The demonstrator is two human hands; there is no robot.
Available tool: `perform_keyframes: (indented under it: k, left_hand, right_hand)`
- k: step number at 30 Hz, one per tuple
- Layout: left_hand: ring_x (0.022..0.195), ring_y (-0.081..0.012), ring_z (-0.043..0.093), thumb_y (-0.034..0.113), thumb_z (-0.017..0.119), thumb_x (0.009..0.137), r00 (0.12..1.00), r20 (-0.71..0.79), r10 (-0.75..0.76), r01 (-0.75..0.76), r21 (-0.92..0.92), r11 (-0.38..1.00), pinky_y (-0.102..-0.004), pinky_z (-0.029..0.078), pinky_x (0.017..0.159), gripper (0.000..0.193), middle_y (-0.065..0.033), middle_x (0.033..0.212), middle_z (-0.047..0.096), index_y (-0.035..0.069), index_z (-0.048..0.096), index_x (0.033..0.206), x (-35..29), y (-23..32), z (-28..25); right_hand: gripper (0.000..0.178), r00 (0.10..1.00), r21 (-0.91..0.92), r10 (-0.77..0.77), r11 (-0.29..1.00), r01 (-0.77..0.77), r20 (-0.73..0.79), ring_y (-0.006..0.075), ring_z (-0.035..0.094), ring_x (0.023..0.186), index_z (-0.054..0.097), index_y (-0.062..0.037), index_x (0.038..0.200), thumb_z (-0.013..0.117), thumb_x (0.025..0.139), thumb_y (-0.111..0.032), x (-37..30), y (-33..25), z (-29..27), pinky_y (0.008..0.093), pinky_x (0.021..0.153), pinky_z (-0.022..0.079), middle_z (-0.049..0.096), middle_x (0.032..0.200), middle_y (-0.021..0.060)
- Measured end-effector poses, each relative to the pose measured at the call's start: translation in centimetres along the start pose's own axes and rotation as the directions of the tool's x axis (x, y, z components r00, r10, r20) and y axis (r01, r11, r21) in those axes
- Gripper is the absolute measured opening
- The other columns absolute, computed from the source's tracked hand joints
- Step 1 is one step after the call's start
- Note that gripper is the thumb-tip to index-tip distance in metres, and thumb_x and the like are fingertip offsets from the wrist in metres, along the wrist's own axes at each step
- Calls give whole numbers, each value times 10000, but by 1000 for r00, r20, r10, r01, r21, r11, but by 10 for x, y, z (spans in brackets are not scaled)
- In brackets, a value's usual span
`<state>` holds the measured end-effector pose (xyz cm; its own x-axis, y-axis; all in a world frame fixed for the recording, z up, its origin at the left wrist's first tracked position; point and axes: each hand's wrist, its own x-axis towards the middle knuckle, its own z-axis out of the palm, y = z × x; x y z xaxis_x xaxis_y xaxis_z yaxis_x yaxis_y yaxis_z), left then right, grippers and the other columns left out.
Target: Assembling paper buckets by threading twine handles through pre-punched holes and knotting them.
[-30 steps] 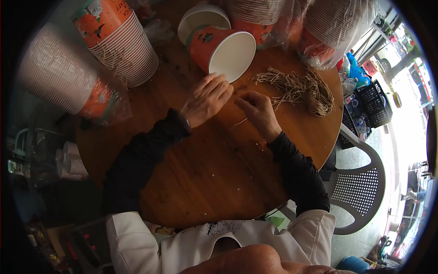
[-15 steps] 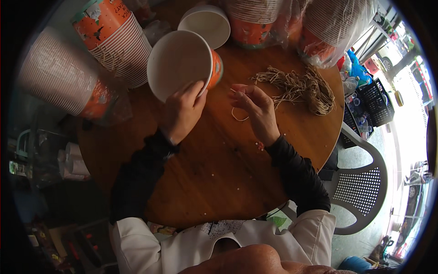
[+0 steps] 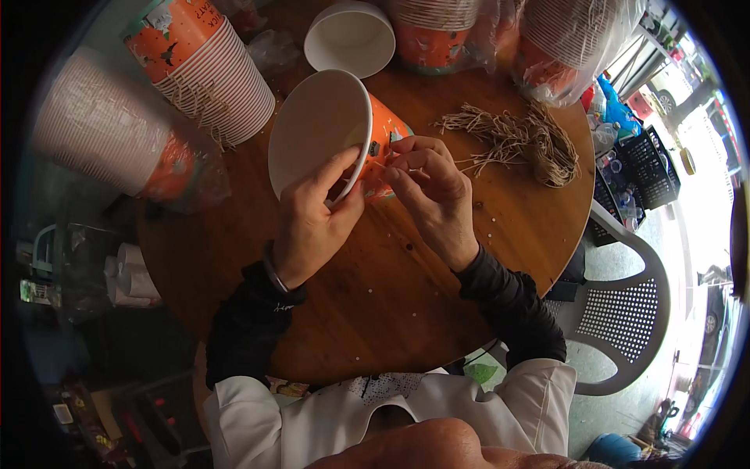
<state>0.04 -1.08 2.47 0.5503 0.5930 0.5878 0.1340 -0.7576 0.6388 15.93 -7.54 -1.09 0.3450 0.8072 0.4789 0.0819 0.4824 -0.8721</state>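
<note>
A large paper bucket (image 3: 383,117), white inside and orange outside with printed figures, is tilted over the table with its mouth to the left. My left hand (image 3: 319,215) is closed on its near rim, fingers inside the mouth and thumb outside. Against the orange side, my right hand (image 3: 434,187) pinches a thin tan cord, mostly hidden by the fingers. Right of that hand lies a bundle of tan cords (image 3: 539,148), loose at one end and gathered at the other.
Another white bucket (image 3: 350,43) stands behind. Nested orange bucket stacks (image 3: 223,90) line the left, with a plastic-wrapped stack (image 3: 101,125) beside them; more wrapped stacks (image 3: 433,39) stand at the back. A grey plastic chair (image 3: 617,320) and black crates (image 3: 644,176) are at the right.
The bucket has turned and come slightly nearer, showing more of its orange side. My right hand has brought the cord from beside the bucket up against that side.
</note>
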Motion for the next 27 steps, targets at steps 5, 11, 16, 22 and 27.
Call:
perform_keyframes:
  k: [5, 11, 16, 22, 27]
  left_hand:
    - [870, -275, 695, -73, 638, 803, 998, -14, 65, -64, 31, 997, -339, 555, 724, 406, -153, 1007, 682, -11, 595, 1202, -2, -1, 3]
    - [876, -272, 693, -88, 633, 791, 997, -13, 79, -79, 46, 996, -340, 554, 721, 429, -151, 995, 682, -6, 594, 1210, -2, 0, 5]
    - [868, -281, 691, -92, 631, 788, 994, -20, 103, -102, 76, 992, -345, 553, 716, 436, -154, 984, 680, -5, 592, 1213, -2, -1, 4]
    - [860, -296, 691, -92, 641, 781, 989, -13, 149, -147, 102, 984, -350, 557, 704, 446, -162, 976, 677, -5, 590, 1215, -2, -2, 6]
    - [848, -302, 692, -92, 645, 781, 985, -33, 168, -165, 81, 983, -358, 561, 692, 444, -170, 970, 676, -8, 589, 1214, -3, -5, 9]
  right_hand:
    - [91, 1000, 14, 21, 1000, -21, 5, 166, 598, 1002, 643, -5, 940, 677, 862, -38, -2, -1, 0, 287, 809, 537, 556, 1133, 94]
    - [93, 1000, 33, 20, 999, -20, 5, 161, 605, 992, 651, -8, 940, 683, 860, -43, -3, 2, 1, 284, 797, 538, 557, 1136, 94]
    - [95, 1000, 55, 23, 998, -23, -4, 158, 611, 979, 652, -8, 944, 682, 863, -47, -2, 2, 2, 280, 781, 538, 559, 1140, 94]
    - [96, 999, 23, 36, 999, -36, 2, 157, 609, 975, 654, -11, 949, 679, 867, -54, -2, 3, 0, 281, 777, 536, 559, 1133, 98]
    - [81, 1000, -36, 13, 999, -13, 3, 168, 607, 945, 653, -10, 933, 674, 863, -46, -2, 0, 1, 285, 783, 535, 556, 1113, 101]
